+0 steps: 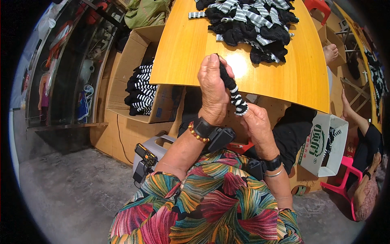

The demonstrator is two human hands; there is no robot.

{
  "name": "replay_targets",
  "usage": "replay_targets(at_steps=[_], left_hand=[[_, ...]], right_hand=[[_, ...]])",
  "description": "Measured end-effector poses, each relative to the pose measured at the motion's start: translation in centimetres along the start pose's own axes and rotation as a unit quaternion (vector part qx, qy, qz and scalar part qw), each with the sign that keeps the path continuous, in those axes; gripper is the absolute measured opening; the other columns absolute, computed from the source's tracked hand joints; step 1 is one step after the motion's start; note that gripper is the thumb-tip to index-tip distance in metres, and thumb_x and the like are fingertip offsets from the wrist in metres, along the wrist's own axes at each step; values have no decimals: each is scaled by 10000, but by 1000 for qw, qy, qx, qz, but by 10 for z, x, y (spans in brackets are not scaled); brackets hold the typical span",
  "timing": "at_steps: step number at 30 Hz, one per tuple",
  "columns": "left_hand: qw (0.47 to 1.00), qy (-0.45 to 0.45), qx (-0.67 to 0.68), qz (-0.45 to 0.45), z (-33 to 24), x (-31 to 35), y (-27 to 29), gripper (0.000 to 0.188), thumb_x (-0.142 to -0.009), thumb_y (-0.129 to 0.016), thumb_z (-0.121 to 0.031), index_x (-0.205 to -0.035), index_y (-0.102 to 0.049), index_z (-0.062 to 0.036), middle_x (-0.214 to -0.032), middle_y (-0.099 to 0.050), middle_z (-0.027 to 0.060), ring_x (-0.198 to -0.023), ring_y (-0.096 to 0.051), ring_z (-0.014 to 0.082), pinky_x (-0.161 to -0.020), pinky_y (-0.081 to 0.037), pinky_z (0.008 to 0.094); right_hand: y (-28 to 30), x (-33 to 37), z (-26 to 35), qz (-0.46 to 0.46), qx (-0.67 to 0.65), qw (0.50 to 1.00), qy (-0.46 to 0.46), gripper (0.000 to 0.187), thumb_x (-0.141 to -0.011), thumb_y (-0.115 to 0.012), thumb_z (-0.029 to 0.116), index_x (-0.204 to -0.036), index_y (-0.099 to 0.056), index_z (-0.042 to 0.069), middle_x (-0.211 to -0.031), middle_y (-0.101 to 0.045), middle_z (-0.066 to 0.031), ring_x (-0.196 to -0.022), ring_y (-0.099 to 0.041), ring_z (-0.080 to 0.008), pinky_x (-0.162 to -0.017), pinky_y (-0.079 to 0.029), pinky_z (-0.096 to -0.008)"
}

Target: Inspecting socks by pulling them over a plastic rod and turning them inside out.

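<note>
Over the table's near edge I hold a fuzzy black knitted sock with white stripes (237,97), stretched at a slant between both hands. My left hand (214,83) is closed around its black upper end, thumb pointing up and away. At the lower striped end, my right hand (258,124) pinches the opening; its fingertips are partly hidden. Farther back on the yellow wooden table (183,49) lies a heap of black socks with grey and white striped cuffs (260,30).
Left of the table, an open cardboard box (122,89) holds stacked striped socks (142,91). A white carton (321,142) stands at right, near a pink stool (345,175) and another seated person (367,179). Shelves (61,73) line the far left. A grey plastic stool (152,146) sits by my left arm.
</note>
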State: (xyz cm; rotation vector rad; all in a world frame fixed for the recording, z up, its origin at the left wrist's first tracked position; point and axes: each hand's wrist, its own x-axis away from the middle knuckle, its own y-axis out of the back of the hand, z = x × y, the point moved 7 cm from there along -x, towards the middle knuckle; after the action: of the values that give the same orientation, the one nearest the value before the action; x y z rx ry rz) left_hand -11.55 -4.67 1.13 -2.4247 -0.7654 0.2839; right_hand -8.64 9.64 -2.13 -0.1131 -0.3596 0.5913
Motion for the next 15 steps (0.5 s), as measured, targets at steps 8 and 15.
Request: replay_targets(at_steps=[8, 15], left_hand=[[998, 8, 20, 58, 5, -2, -1, 283, -888, -479, -359, -824, -497, -84, -616, -501, 6, -536, -477, 80, -466, -377, 190], [978, 87, -129, 141, 3, 8, 1, 281, -837, -572, -309, -933, -558, -45, -718, -545, -18, -609, -498, 55, -536, -400, 184]], right_hand=[[-8, -1, -8, 63, -152, 984, -68, 259, -893, -489, 245, -770, -545, 25, -475, -378, 39, -358, -293, -34, -333, -229, -180], [8, 0, -10, 64, -185, 978, -69, 260, -897, -488, 248, -790, -545, 18, -465, -382, 28, -340, -298, -45, -325, -249, -186]])
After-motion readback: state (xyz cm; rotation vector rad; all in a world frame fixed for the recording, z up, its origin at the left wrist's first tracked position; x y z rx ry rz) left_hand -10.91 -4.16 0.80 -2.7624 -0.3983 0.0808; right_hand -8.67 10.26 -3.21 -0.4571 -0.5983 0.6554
